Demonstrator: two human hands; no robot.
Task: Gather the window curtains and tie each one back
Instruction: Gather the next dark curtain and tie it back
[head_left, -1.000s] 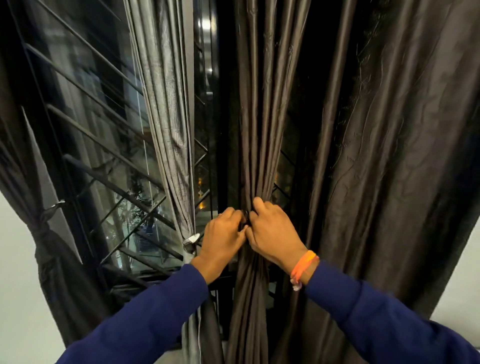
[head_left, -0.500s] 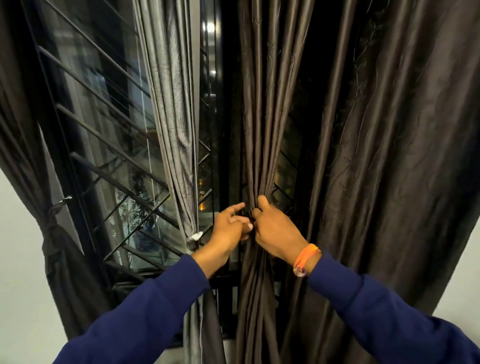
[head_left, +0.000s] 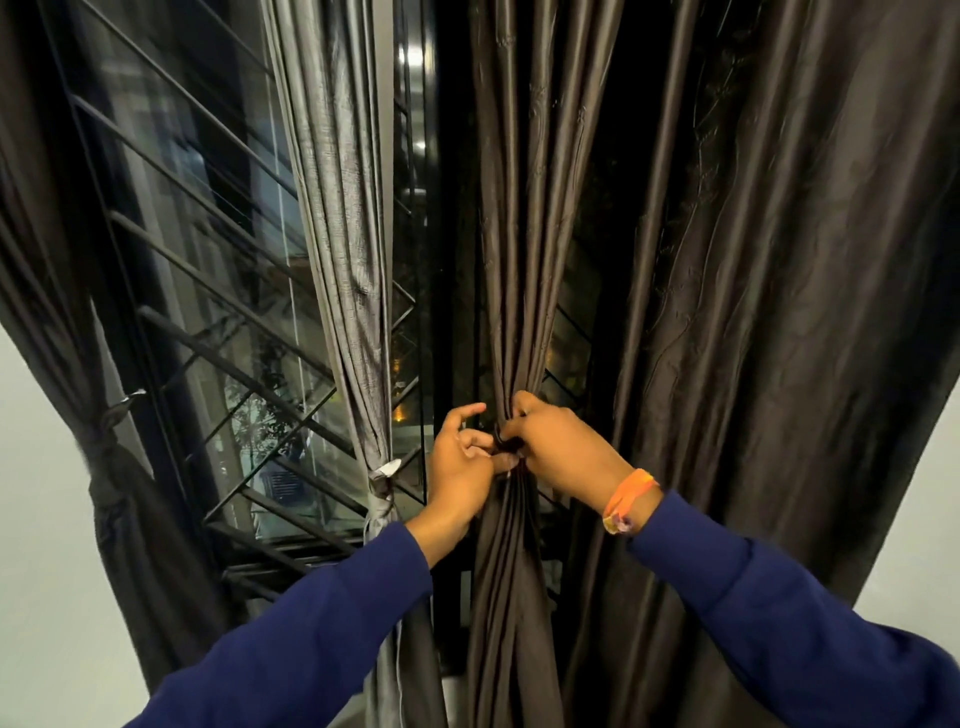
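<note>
Item: gathered dark brown satin curtain panel (head_left: 511, 291), hanging mid-window beside tied grey curtain (head_left: 353, 291) | Hands: right hand (head_left: 563, 452) pinches dark tie at waist; left hand (head_left: 462, 470) pinches tie end, forefinger extended | Handling, judged: soft, light, slippery; grip at cinched waist.

Both arms wear long navy-blue sleeves (head_left: 322, 639) ending at the wrists, leaving the left hand (head_left: 462, 467) and right hand (head_left: 561, 449) bare, and the right wrist carries an orange wristband (head_left: 626, 499) with a small multicoloured tag.
</note>
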